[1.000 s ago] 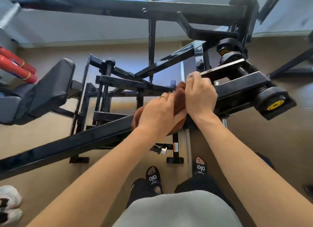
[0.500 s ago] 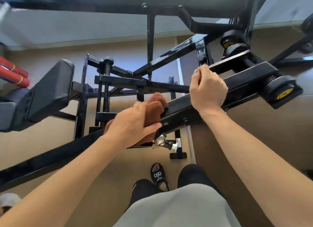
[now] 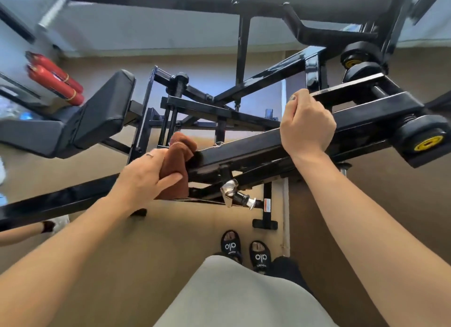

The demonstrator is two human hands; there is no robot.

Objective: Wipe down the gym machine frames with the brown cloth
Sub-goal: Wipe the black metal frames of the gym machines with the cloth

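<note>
The right hand [image 3: 308,124] is curled over the top of the black machine arm [image 3: 246,153], its fingers wrapped around the far edge; I judge that it holds the arm steady, so that the bar does not swing while the other hand rubs it. The left hand [image 3: 148,177] has its grip closed on the brown cloth [image 3: 179,159], thumb on the near side and fingers behind, and it presses the bunched cloth against the left end of this same arm. The cloth is therefore touching the frame, left of the right hand and just above the chrome pin [image 3: 229,187].
</note>
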